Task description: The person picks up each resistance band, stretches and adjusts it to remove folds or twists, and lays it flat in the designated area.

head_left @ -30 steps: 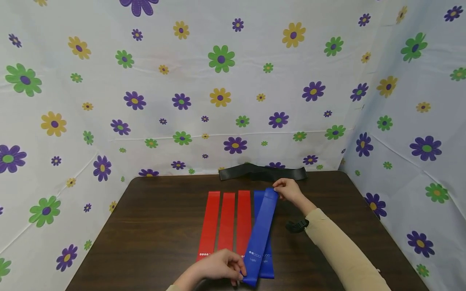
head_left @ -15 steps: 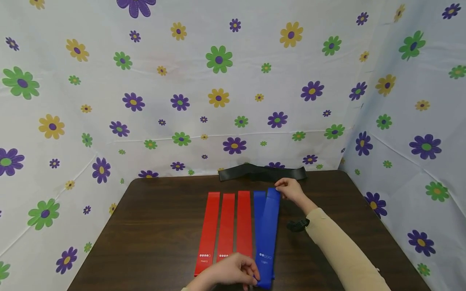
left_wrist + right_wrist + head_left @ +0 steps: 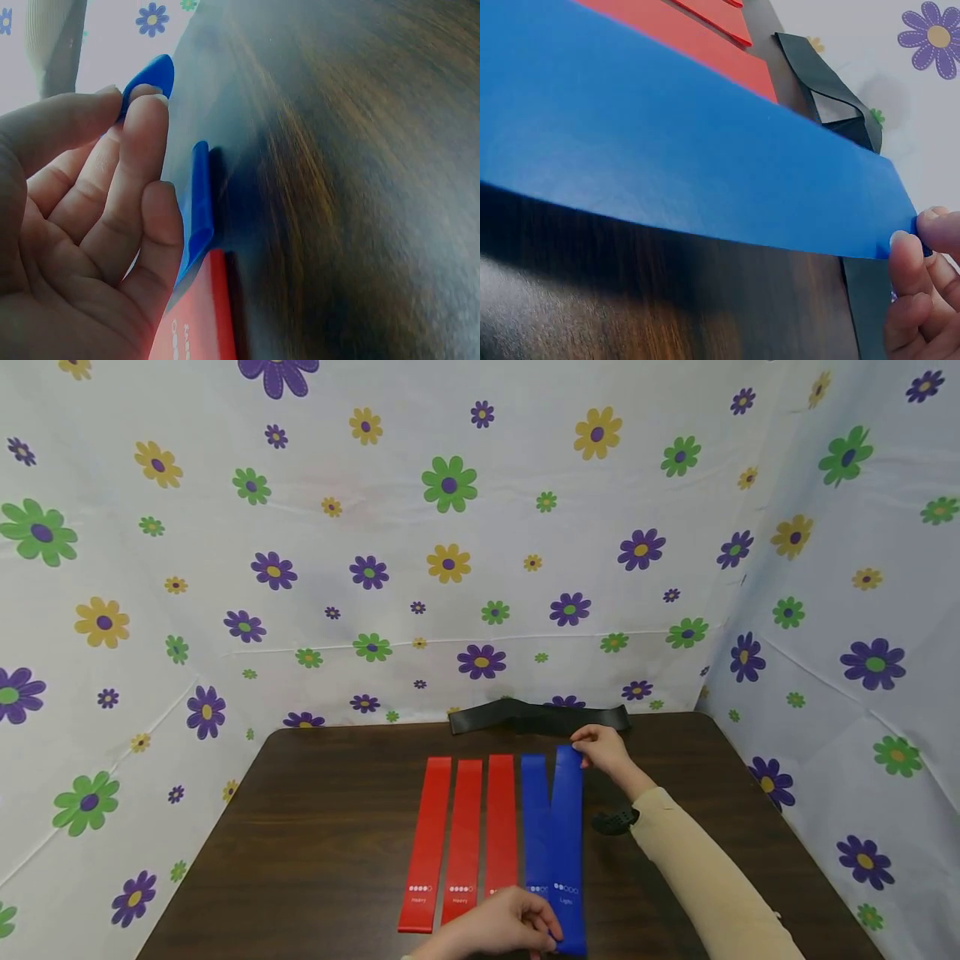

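Observation:
A blue resistance band (image 3: pixel 567 843) marked "Light" is stretched lengthwise between both hands. My left hand (image 3: pixel 504 923) pinches its near end between thumb and fingers. The far end is pinched by my right hand (image 3: pixel 604 752), as the right wrist view also shows, where the band (image 3: pixel 705 150) hangs above the table. A second blue band (image 3: pixel 536 827) lies flat just to the left, its lower edge partly overlapped. Left of that lie three red bands, the leftmost (image 3: pixel 425 843) and middle one (image 3: pixel 463 835) marked "Heavy"; my left hand hides the near end of the third (image 3: pixel 502 827).
A black band (image 3: pixel 540 717) lies loosely folded along the table's back edge, behind the right hand. The dark wooden table (image 3: pixel 322 843) meets a flowered cloth (image 3: pixel 405 527) at the back and sides.
Both hands have moved the held blue band to the right and straightened it, from slanting across the second blue band to lying nearly parallel beside it. The other bands stay put.

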Available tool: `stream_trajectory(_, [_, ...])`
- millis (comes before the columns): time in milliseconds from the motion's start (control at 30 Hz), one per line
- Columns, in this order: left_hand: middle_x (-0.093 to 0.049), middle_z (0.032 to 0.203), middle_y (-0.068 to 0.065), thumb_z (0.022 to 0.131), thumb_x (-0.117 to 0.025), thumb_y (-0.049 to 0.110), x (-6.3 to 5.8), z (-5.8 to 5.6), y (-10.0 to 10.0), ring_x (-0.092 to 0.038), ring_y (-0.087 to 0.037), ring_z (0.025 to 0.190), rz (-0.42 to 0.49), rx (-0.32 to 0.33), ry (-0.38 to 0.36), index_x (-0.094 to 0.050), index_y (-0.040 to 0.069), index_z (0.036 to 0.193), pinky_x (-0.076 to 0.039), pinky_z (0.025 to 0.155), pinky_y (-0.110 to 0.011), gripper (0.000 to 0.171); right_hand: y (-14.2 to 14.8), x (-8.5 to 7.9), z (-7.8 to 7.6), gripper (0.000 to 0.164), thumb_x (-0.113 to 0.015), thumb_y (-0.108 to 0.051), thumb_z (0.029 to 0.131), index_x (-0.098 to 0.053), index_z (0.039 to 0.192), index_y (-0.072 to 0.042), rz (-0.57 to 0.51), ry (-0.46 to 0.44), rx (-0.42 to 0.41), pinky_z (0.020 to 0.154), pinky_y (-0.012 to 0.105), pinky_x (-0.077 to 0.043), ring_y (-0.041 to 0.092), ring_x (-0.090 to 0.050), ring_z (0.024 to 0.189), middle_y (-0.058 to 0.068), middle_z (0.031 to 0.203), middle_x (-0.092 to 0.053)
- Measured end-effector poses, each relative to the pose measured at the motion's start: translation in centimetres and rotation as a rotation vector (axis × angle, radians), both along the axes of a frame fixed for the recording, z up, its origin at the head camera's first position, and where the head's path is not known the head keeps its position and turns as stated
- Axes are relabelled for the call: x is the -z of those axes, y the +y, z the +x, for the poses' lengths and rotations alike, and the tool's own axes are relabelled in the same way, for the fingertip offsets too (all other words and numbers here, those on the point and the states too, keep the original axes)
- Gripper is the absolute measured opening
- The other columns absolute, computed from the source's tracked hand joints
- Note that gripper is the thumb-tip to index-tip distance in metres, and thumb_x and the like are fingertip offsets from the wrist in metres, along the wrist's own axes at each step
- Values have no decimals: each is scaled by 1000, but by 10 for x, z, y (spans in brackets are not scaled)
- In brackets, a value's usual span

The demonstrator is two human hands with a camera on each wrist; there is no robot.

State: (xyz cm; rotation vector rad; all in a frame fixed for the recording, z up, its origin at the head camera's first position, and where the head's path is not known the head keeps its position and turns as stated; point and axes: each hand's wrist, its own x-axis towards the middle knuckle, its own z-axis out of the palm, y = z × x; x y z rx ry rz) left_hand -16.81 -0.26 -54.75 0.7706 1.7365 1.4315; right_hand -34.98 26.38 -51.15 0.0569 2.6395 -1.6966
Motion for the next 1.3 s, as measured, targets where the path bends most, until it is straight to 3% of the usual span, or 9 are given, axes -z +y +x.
stream_trajectory(167, [-70, 75, -1, 90, -66, 8, 1, 0, 6, -64, -6, 63, -7, -18, -32, -72, 5, 95, -52, 68, -21, 8, 4, -3, 2, 23, -61, -5, 93, -62, 111, 10, 5, -13, 13, 66, 47, -54, 34, -64, 62, 14, 82, -64])
stream_trajectory(267, [-70, 76, -4, 90, -66, 8, 1, -1, 10, -65, -8, 63, -4, -24, -49, -72, 5, 95, -53, 70, -23, 8, 7, -3, 2, 23, -60, -6, 95, -62, 112, 9, 19, -9, 15, 61, 40, -52, 36, -66, 68, 14, 85, -64])
stream_trajectory(433, [-70, 76, -7, 89, -66, 5, 1, 1, 15, -64, -7, 61, 12, -30, -56, -72, 2, 95, -53, 68, -22, 9, 10, -2, 0, 24, -60, -6, 95, -61, 113, 10, 21, 0, 6, 56, 31, -50, 29, -69, 68, 13, 87, -65])
stream_trajectory(733, [-69, 73, -2, 88, -67, 7, 2, 4, 26, -62, -6, 59, -10, -66, -56, -73, 6, 93, -52, 66, -21, 8, 9, -2, 0, 22, -59, -5, 96, -61, 112, 9, 24, 11, 27, 63, 37, -54, 22, -69, 67, 13, 88, -65])
stream_trajectory(900, [-69, 71, -2, 87, -68, 6, 2, 6, 33, -60, -5, 54, -10, -105, -56, -73, 6, 92, -47, 51, -19, 7, 8, -1, 1, 21, -59, -5, 95, -62, 110, 9, 21, 26, 36, 63, 32, -55, 21, -69, 67, 16, 91, -66])
stream_trajectory(1033, [-68, 69, -1, 86, -70, 7, 5, 9, 38, -57, -4, 49, -43, -146, -38, -74, 10, 89, -38, 39, -19, 6, 8, -1, 1, 20, -60, -6, 95, -63, 109, 7, 17, 32, 48, 67, 39, -56, 20, -69, 68, 17, 92, -67])
stream_trajectory(1300, [-68, 67, -1, 86, -70, 7, 7, 10, 46, -55, -6, 46, -94, -192, -39, -73, 12, 85, -38, 35, -19, 5, 8, 2, 3, 18, -60, -6, 95, -63, 108, 6, -3, 41, 60, 76, 49, -55, 20, -69, 71, 17, 92, -67])
